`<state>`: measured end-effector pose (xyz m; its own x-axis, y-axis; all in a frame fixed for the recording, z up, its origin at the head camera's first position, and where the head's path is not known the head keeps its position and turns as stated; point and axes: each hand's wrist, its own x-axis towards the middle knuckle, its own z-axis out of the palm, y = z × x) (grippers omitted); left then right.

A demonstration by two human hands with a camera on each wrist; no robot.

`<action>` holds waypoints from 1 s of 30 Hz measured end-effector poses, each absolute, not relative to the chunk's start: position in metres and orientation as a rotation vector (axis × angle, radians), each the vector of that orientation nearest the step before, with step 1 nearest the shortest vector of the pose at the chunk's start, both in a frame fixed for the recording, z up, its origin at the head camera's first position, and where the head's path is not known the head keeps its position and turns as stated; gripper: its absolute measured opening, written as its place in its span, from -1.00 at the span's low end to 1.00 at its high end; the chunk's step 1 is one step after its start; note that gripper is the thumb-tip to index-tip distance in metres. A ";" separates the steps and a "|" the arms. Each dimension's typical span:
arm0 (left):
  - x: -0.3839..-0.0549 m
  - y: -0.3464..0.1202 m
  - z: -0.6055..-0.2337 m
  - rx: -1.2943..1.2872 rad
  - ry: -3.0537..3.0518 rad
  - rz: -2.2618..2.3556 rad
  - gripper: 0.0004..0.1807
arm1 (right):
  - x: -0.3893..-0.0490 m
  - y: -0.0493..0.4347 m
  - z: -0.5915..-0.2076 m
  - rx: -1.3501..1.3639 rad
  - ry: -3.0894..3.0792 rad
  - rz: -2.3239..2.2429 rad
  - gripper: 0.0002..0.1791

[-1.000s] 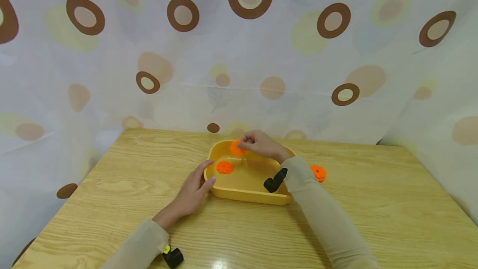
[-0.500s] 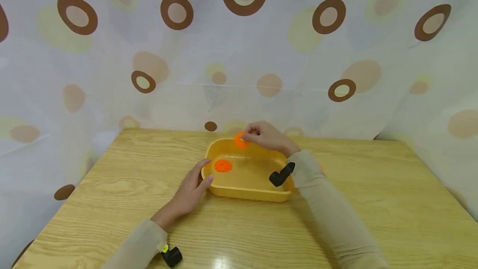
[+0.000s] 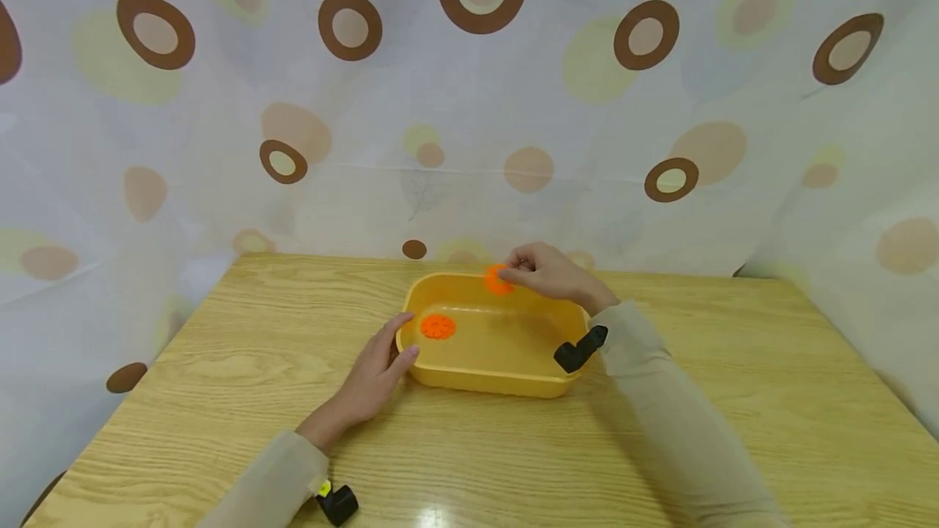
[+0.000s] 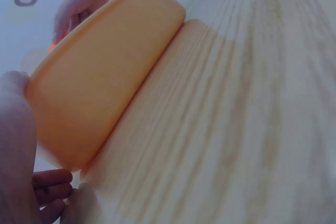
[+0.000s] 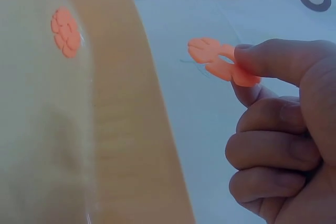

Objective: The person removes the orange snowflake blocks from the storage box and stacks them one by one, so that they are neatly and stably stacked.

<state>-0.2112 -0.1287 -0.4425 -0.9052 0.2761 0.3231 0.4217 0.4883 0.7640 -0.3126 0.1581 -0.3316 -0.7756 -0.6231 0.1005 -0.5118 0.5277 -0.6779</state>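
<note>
My right hand (image 3: 548, 270) pinches an orange flower-shaped disc (image 3: 498, 280) between thumb and index finger, over the back rim of a yellow plastic tub (image 3: 484, 383). In the right wrist view this disc (image 5: 210, 59) has scalloped edges and a hole in the middle; the other fingers are curled into the palm. A second orange flower disc (image 3: 438, 327) lies flat on the tub's floor, towards the left. My left hand (image 3: 372, 375) grips the tub's left end. The left wrist view has its thumb at the rim and its fingers at the lower corner of the wall.
The tub stands on a wood-grain table (image 3: 235, 365), near its back edge. Behind and beside the table hangs a white cloth (image 3: 352, 210) with brown and beige ovals. Small black cameras (image 3: 579, 350) sit on both wrists.
My right hand has lifted the pinched disc from inside the tub, then moved right along the back rim. My left hand stays put. Orange discs seen right of the tub are now behind the right sleeve.
</note>
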 end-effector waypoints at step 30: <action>-0.210 -0.128 -0.440 -0.569 -2.607 -1.416 -0.45 | -0.308 0.217 -0.354 -0.896 2.632 -1.194 -0.77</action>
